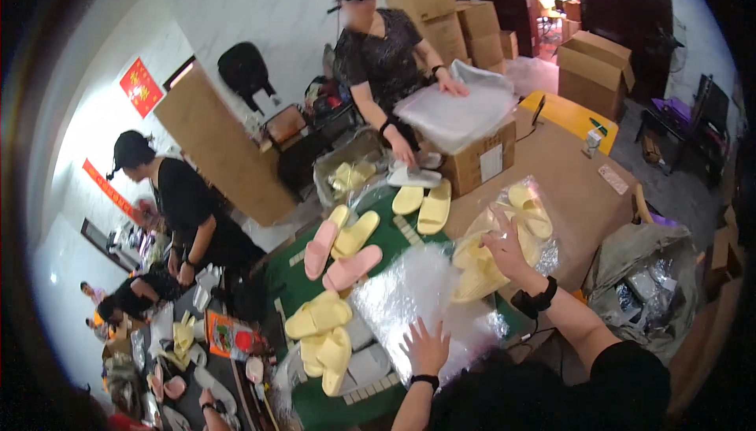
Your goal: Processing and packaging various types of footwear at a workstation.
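Clear plastic bags [417,293] lie in a crinkled, shiny heap on the green table [295,277], right in front of the person wearing the camera. From the head view, the left hand [425,346] rests flat on the near edge of that heap with its fingers spread wide, gripping nothing. The right hand [505,246] is raised a little further out, fingers splayed open, touching the bagged yellow slippers [504,242] that sit at the right edge of the green table, against the brown tabletop [567,179]; it closes on nothing. Both wrists carry black bands. Loose yellow slippers [323,332] are piled just left of the plastic heap, and two pink slippers [339,256] lie beyond them. Another pair of yellow slippers [424,204] sits near a cardboard box [480,161] at the far side, where a standing person in dark clothes [378,53] handles a white sheet of packing material [457,112].
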Motion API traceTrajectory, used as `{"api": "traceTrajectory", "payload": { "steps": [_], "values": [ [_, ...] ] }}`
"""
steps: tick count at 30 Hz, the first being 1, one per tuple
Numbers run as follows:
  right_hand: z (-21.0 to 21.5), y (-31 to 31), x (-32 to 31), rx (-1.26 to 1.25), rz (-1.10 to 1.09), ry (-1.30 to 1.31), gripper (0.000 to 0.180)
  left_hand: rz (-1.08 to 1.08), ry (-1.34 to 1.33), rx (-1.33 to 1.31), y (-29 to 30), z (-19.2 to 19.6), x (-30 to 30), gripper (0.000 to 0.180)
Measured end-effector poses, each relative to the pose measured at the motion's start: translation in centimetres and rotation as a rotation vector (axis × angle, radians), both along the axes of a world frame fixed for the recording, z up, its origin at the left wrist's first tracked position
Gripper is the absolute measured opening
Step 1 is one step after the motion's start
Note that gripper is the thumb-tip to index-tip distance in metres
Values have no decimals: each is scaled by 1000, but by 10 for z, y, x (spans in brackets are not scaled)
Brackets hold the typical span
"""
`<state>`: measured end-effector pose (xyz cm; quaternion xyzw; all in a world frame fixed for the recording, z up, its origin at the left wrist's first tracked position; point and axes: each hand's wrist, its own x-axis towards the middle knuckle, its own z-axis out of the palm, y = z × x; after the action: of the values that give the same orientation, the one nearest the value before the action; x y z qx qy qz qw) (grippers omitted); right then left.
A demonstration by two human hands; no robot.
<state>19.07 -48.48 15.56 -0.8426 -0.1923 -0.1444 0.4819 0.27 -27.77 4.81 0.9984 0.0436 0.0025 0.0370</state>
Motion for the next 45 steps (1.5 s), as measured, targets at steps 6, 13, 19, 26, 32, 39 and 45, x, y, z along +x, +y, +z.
{"api": "traceTrajectory", "payload": {
  "steps": [6, 13, 19, 26, 32, 39, 45],
  "values": [
    [34, -32, 35, 77, -323, -215, 24, -23, 155, 0, 19, -82, -29, 50],
    [-74, -4, -18, 43, -721, 233, 62, -36, -18, 47, 62, -213, -52, 48],
    [-140, 89, -127, -543, 93, 220, 53, 85, 262, -161, 19, -79, -50, 33],
    [-174, 142, -170, -843, 737, 535, 39, -81, 196, -22, 63, -135, -57, 47],
    [-199, 139, -178, -903, 689, 488, 29, -242, 110, -75, 62, -126, -68, 45],
    [-168, 133, -177, -822, 681, 436, 24, -365, 69, -205, 69, -116, -72, 42],
    [-227, 93, -175, -813, 759, 474, 46, 155, -174, -81, 59, -31, -39, 66]
  ]
}}
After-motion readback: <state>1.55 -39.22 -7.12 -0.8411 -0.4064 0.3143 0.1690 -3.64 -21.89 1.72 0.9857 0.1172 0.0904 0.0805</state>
